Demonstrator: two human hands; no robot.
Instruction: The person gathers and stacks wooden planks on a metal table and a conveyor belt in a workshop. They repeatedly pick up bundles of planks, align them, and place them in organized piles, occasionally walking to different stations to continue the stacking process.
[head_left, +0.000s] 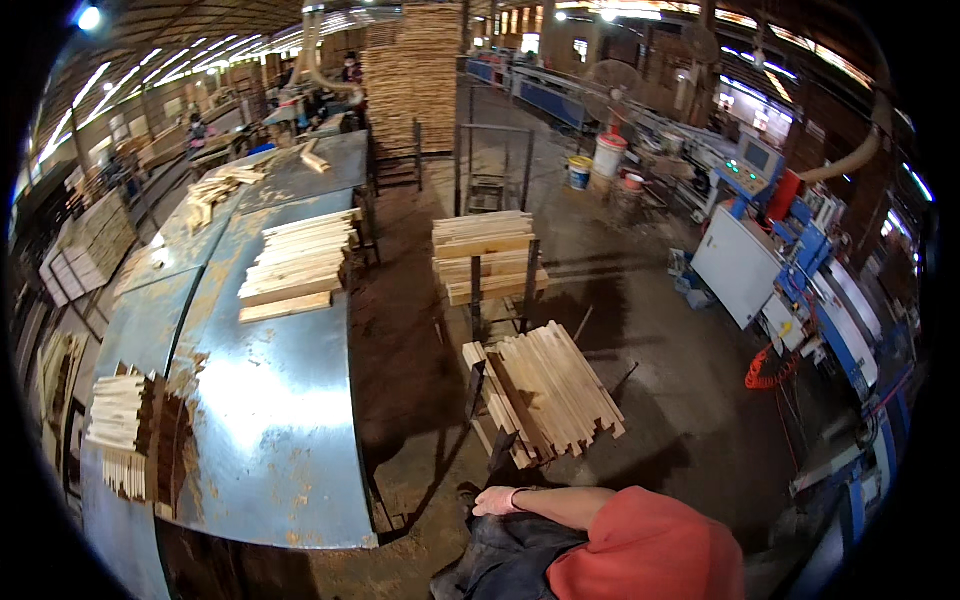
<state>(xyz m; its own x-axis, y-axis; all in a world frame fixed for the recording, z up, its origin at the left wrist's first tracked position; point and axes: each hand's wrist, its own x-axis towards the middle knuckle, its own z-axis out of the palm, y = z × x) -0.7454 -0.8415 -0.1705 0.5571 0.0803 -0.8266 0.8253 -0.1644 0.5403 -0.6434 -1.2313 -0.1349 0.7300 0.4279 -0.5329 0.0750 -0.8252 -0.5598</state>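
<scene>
hands (495, 501): one visible, can't tell its grip | wooden strips (563, 385) nearby: long axis slanting far-left to near-right

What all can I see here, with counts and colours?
Flat metal table: one, shiny grey, left.
Neat wooden strips: two groups, cream, on table.
Loose wooden pieces: several, cream, table's far end.
Stacked wooden strips: two piles, pale, centre.
Slim metal posts: several, dark, beside those piles.
Tall wooden stack: one, tan, far centre.
Round plastic buckets: at least two, white and blue, behind.
Boxy metal machine: one, white and blue, right.
Coiled hose: one, orange, by machine.
Background: partly blurred.
Sleeve: one, red, bottom.
Right hand: one, reddish wristband, bottom centre.
</scene>
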